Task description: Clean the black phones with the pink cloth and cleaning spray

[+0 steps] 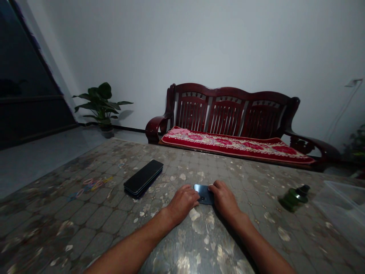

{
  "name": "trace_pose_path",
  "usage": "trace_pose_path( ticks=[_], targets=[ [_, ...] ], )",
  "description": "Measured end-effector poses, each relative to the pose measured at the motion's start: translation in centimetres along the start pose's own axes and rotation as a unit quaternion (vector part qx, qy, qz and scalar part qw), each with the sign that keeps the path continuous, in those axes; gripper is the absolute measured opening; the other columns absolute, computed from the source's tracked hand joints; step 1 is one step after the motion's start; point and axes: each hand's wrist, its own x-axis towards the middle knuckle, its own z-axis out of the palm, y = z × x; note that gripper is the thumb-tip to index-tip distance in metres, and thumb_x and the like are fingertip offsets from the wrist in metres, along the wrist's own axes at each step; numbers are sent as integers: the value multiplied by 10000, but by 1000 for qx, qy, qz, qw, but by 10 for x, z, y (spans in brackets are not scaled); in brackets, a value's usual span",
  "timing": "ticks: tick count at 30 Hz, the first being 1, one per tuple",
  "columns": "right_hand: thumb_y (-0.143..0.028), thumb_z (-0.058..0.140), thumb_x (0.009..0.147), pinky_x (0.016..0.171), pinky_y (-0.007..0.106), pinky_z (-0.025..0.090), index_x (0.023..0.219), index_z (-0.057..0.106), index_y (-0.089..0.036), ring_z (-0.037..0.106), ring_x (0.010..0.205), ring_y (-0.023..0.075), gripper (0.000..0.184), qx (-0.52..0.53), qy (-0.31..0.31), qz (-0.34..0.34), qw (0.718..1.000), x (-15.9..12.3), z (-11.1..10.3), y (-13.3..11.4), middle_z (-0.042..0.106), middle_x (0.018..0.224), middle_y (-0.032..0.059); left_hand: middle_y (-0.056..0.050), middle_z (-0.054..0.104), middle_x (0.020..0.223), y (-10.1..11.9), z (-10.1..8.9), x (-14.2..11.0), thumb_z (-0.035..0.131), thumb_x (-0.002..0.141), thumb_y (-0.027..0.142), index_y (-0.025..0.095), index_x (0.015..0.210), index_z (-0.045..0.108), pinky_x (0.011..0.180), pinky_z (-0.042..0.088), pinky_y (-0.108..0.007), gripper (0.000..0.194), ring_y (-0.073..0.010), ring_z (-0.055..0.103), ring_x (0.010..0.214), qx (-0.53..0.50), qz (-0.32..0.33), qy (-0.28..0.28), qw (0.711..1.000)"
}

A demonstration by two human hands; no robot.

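Observation:
A dark blue-grey smartphone (205, 195) lies back up on the patterned tablecloth, its camera lenses facing upward. My left hand (184, 201) grips the phone's left end with its fingers curled in. At the other end, my right hand (224, 196) is closed round the phone's edge, thumb toward the top side. Both hands rest low, close to the table. To the left of them sits a stack of dark phones (144, 178), the top one with its black screen up.
Small coloured bands or clips (92, 184) lie at the left of the table (114, 236). On the right stand a green bottle (295, 198) with a black cap and a clear plastic box (342, 207). Beyond the table are a wooden bench (225, 110) and a potted plant (102, 102).

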Motion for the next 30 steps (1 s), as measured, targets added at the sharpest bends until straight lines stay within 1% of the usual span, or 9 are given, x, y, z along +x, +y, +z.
trace_pose_path(
  ticks=[5,9,13,15,19,26,28,30],
  targets=[
    [-118,544,945,815,276,423,1011,763,-197,580,953,204,242,24,-12,-35,999,8,-4,-7,662,983,84,-49,770,1027,2,0,-1,671,932,180,196,945,721,1137,402,-423,54,-225,706,1015,-5,-1,2,1000],
    [-110,546,941,805,260,413,991,767,-214,575,954,189,249,45,-17,-73,996,21,0,-16,657,975,62,-46,763,995,1,-1,-1,658,938,181,180,939,719,1154,383,-398,60,-215,699,999,-3,4,0,1000],
    [-143,574,957,797,257,401,978,759,-207,570,966,187,197,40,-30,-96,994,33,5,-28,650,981,59,-30,764,1018,-1,3,-2,671,933,186,192,976,719,1158,388,-394,65,-199,699,1007,8,14,19,1000],
    [-168,593,959,796,264,399,962,755,-200,568,964,192,165,27,-36,-104,994,35,5,-29,650,976,63,-28,768,1000,-2,4,-2,691,920,187,188,958,719,1151,404,-396,46,-197,706,998,11,16,29,999],
    [-186,612,956,792,280,404,948,757,-204,577,957,206,147,8,-31,-107,994,28,2,-18,657,972,69,-22,769,963,-1,4,-2,714,901,177,186,916,705,1133,433,-404,20,-197,721,959,7,21,47,999],
    [-144,593,942,777,302,427,1015,773,-209,597,939,229,205,-20,2,-51,998,6,-3,17,670,964,89,-24,781,954,-1,6,-3,732,880,151,191,893,702,1126,448,-403,51,-198,735,921,1,22,58,998],
    [-130,581,944,776,303,433,1021,771,-207,602,929,226,219,-11,12,-55,998,0,-4,25,675,961,88,-31,784,966,-2,8,-3,735,876,148,187,915,710,1124,452,-407,60,-203,738,925,-3,17,59,998],
    [-124,571,947,784,300,439,1013,766,-207,605,922,217,222,13,21,-85,996,-6,-5,29,679,961,82,-33,785,979,-3,9,-3,732,880,152,185,948,715,1122,456,-415,77,-206,740,934,-11,13,60,998]
  ],
)
